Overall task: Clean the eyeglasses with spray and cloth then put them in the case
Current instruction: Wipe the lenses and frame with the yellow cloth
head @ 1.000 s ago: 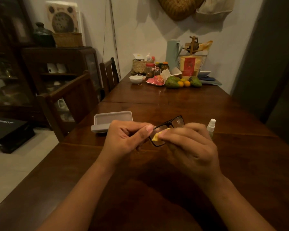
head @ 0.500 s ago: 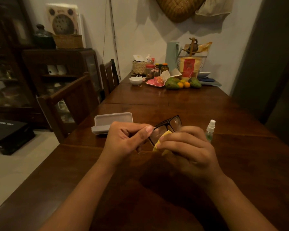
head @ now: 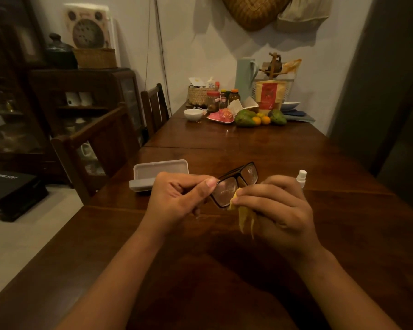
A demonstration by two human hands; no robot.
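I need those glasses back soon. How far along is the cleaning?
Midway. The spray bottle stands on the table, out of both hands, so spraying looks done, though I cannot confirm it. In hand: the left hand holds the eyeglasses while the right hand presses the yellow cloth to the nearer lens, which shows smears. Left: finish wiping, then put them in the open case.

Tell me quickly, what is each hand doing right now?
Left hand: closed, pinching the eyeglasses at the frame's left end.
Right hand: closed on the yellow cloth, pressing it to the nearer lens.
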